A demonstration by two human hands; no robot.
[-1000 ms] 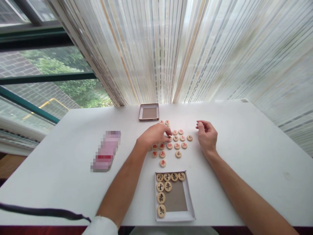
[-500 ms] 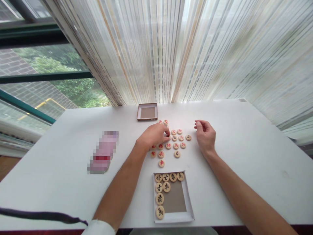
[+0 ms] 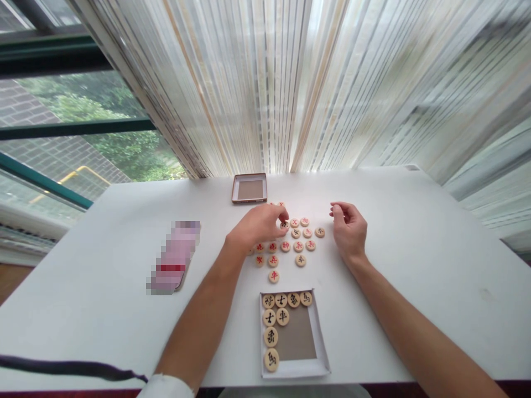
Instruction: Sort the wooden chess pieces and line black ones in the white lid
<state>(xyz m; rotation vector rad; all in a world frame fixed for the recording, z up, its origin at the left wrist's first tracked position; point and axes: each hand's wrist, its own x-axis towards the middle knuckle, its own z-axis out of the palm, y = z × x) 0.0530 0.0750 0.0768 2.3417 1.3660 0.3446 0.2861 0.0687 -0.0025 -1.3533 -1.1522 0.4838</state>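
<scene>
Round wooden chess pieces (image 3: 297,246) with red and black characters lie scattered in the middle of the white table (image 3: 415,249). My left hand (image 3: 257,226) hovers over their far left part, fingers pinched around a piece (image 3: 284,224) at its fingertips. My right hand (image 3: 349,228) rests on the table just right of the pieces, fingers loosely curled with nothing visible in them. Near me lies a shallow white box tray (image 3: 319,342) holding several black-character pieces (image 3: 274,318) along its top and left sides.
A second small tray (image 3: 249,189) with a brown rim sits at the far side, just beyond the pieces. A blurred pink flat object (image 3: 174,257) lies to the left. A dark cable (image 3: 70,367) crosses the near left edge. Striped curtains hang behind the table.
My left hand has shifted slightly farther over the pieces, its fingertips closing on one. My right hand has barely moved. The camera has drifted a little.
</scene>
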